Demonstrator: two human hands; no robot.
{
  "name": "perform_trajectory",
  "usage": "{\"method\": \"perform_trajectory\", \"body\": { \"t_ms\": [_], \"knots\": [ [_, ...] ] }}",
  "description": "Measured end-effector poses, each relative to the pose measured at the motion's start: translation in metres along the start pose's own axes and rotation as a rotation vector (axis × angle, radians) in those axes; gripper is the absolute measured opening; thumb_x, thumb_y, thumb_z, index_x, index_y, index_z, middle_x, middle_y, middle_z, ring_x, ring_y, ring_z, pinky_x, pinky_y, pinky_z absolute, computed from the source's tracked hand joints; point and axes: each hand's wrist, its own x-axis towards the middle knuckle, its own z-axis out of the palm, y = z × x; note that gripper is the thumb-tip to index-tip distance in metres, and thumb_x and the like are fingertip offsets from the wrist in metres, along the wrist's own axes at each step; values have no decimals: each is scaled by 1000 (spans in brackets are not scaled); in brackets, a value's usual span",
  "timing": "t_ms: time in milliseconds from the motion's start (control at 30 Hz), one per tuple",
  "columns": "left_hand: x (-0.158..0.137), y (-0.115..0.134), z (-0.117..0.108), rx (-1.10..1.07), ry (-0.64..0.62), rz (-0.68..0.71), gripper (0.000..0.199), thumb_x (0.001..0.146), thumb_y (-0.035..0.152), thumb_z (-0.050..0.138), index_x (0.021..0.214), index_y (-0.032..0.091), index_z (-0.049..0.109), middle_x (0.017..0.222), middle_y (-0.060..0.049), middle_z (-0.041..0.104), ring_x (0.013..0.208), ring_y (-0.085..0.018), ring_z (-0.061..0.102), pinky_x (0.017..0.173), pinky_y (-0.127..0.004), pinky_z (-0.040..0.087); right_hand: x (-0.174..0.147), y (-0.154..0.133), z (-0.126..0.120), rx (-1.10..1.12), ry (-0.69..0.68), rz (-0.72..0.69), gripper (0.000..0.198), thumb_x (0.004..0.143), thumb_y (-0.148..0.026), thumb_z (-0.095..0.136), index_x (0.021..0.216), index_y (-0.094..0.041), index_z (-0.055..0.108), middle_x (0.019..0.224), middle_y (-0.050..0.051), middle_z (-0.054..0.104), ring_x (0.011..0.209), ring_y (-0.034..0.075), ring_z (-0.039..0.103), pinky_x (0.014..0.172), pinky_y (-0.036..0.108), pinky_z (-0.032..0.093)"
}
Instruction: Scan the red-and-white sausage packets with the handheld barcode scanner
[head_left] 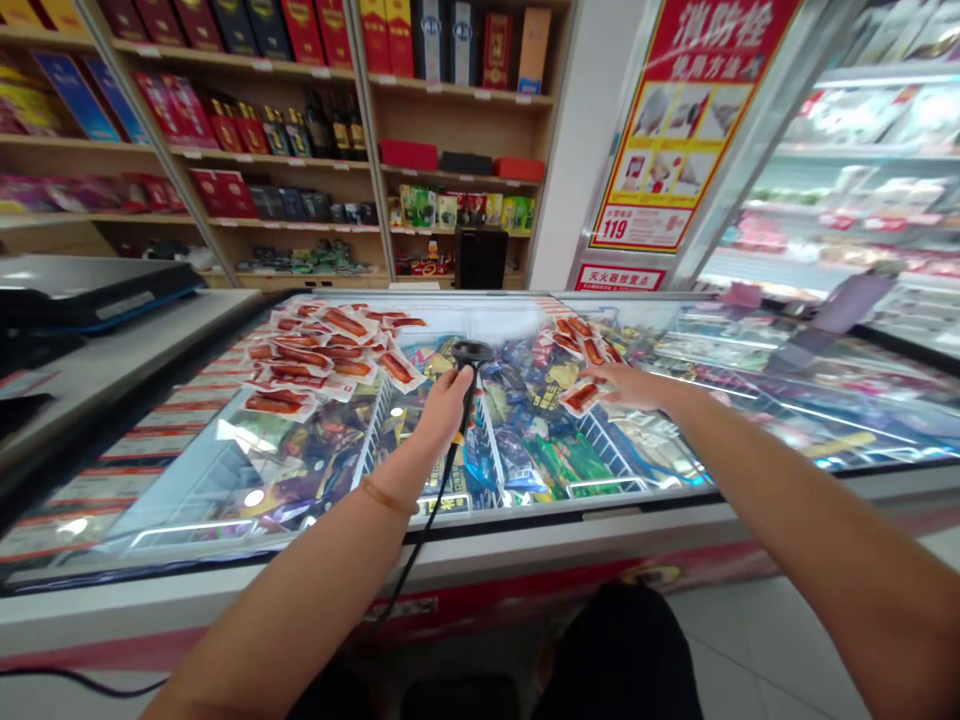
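My left hand (445, 402) is wrapped round the handle of a black barcode scanner (472, 351), its head pointing away over the freezer's glass top. A black cable (437, 505) runs down from the scanner past the front edge. On the right, my right hand (628, 386) has its fingers at the edge of a small clear packet of reddish-brown sausage (582, 398) and appears to pinch it. Just beyond lies a small group of similar sausage packets (576, 336). A larger heap of these packets (319, 350) is spread on the glass to the left.
The chest freezer's glass lid (187, 455) covers wire baskets (600, 445) of bagged goods. A flat black device (97, 290) rests on the counter at left. Shelves of boxes and bottles (337, 130) line the back wall. A purple object (855, 298) stands at right.
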Motion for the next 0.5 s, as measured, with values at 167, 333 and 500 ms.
{"method": "perform_trajectory", "body": {
  "t_ms": [167,333,500],
  "knots": [
    [4,0,-5,-18,16,-30,38,78,55,60,86,18,55,71,-1,60,46,-10,50,36,-21,40,40,-39,7,121,-85,11,53,76,-27,67,129,-20,60,96,5,72,81,22,66,78,33,51],
    [2,4,-5,-26,31,-30,37,80,54,60,84,18,55,71,-1,61,45,-9,50,37,-20,40,69,-81,20,38,125,151,34,75,-40,71,104,-21,71,101,9,70,98,27,63,85,34,47],
    [-1,6,-4,-11,28,-16,34,81,51,59,83,18,54,71,-1,61,46,-9,50,36,-20,39,71,-93,40,166,224,71,38,78,-41,69,109,-19,65,118,11,62,116,26,56,97,36,43]
  ]
}}
